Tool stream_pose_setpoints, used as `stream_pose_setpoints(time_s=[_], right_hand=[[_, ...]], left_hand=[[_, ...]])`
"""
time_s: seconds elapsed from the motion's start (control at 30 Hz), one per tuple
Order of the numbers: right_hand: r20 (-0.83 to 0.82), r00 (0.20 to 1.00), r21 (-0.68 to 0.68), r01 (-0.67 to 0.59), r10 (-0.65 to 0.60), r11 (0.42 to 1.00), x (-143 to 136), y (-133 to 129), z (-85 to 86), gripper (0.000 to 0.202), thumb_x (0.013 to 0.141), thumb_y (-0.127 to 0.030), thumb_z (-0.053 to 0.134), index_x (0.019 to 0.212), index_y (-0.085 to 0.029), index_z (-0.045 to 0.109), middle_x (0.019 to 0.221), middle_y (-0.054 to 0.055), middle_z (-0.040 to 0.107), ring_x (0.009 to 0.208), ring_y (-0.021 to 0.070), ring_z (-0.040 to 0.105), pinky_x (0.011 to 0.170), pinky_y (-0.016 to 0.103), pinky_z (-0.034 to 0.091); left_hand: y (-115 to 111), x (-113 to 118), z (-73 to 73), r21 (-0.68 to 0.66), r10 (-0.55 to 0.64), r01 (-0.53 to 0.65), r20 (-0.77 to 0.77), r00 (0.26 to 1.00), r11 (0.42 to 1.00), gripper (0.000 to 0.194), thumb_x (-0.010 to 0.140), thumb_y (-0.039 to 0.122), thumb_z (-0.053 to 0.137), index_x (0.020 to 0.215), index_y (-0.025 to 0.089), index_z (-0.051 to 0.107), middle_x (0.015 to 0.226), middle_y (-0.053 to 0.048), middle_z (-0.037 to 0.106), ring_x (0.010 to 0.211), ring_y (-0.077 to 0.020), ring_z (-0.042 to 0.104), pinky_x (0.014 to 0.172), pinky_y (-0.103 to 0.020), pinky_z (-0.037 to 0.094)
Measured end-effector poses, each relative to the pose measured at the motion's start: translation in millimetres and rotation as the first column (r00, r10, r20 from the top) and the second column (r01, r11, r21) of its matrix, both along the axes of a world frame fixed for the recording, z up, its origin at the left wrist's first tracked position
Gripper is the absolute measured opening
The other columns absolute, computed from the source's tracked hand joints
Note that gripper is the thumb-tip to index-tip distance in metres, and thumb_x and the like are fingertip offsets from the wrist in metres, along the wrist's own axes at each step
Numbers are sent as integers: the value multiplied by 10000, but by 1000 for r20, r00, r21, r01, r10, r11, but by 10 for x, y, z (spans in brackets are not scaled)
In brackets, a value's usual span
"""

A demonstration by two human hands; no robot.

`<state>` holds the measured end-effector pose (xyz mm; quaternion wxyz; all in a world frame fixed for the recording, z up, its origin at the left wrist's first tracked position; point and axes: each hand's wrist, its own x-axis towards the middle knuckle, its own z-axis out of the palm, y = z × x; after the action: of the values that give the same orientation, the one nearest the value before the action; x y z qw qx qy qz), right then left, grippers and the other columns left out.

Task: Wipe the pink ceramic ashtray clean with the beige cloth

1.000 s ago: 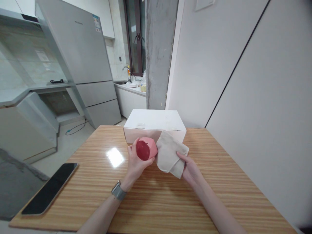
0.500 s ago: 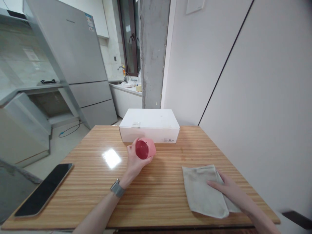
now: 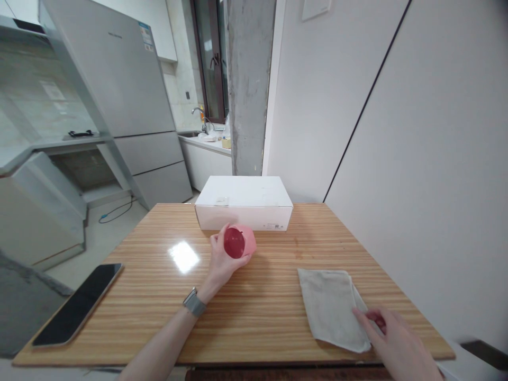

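In the middle of the table, my left hand is wrapped round a pink cup. The cup is tilted, its dark pink inside facing me. My right hand is at the right edge of a folded grey-beige cloth lying on the table. Its thumb is on the cloth and the other fingers are curled, appearing to pinch the edge; part of that grip is hidden.
Behind the cup stands a white cardboard box on the wooden table. A black phone lies near the left edge. A white wall rises along the right side. A fridge stands beyond the table.
My right hand has moved right and toward me, its fingers now more curled at the cloth's edge. The cup stays in my left hand, in nearly the same spot.
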<state>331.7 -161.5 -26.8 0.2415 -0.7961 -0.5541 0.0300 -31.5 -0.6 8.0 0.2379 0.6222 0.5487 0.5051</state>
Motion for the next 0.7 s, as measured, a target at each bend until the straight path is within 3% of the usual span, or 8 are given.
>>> stream_pose_setpoints(time_s=[0.13, 0.2, 0.3, 0.43, 0.57, 0.7], right_hand=[[134, 981, 43, -145, 138, 989, -4, -42, -93, 356, 792, -509, 477, 861, -236, 695, 922, 164, 691, 905, 381, 631, 835, 542, 459], [142, 979, 54, -154, 145, 987, -5, -24, -139, 360, 791, -501, 477, 877, -226, 693, 922, 169, 687, 908, 386, 621, 856, 560, 441], [47, 997, 69, -61, 58, 996, -28, 30, -185, 368, 789, -539, 501, 782, -202, 649, 853, 159, 677, 837, 352, 636, 834, 515, 467], [-101, 993, 58, -59, 64, 997, -42, 80, -198, 355, 791, -560, 494, 738, -224, 596, 794, 120, 684, 786, 311, 661, 761, 435, 493], [-219, 975, -33, 16, -23, 999, 36, 107, -178, 344, 780, -581, 467, 756, -251, 561, 707, 75, 691, 669, 290, 677, 634, 390, 483], [-302, 952, -48, 31, -44, 998, 146, 187, -120, 337, 706, -589, 504, 733, -257, 558, 689, 73, 712, 658, 294, 694, 607, 377, 483]], left_hand=[[-67, 99, 24, 0, -88, 88, 37, 995, 996, 953, 565, 288, 808, 1409, 275, 366, 1161, -54, 389, 1122, -262, 494, 1029, -457, 410], [-103, 175, 42, 1, -142, 142, 75, 987, 990, 947, 559, 261, 809, 1403, 280, 380, 1182, -57, 404, 1130, -265, 500, 1027, -458, 412], [-139, 318, 66, 18, -228, 227, 101, 969, 974, 958, 538, 233, 823, 1394, 279, 394, 1214, -70, 440, 1158, -281, 494, 1024, -461, 408], [-127, 578, 101, 61, -353, 350, 57, 934, 935, 1018, 525, 246, 847, 1413, 247, 350, 1300, -99, 464, 1208, -284, 471, 1045, -447, 386], [-72, 941, 139, 92, -420, 415, 45, 906, 905, 1030, 509, 327, 871, 1397, 236, 357, 1345, -105, 462, 1239, -290, 453, 1069, -447, 365], [-26, 1342, 147, 78, -478, 473, 77, 875, 878, 990, 514, 354, 868, 1370, 235, 385, 1299, -103, 507, 1187, -286, 493, 1032, -442, 397]])
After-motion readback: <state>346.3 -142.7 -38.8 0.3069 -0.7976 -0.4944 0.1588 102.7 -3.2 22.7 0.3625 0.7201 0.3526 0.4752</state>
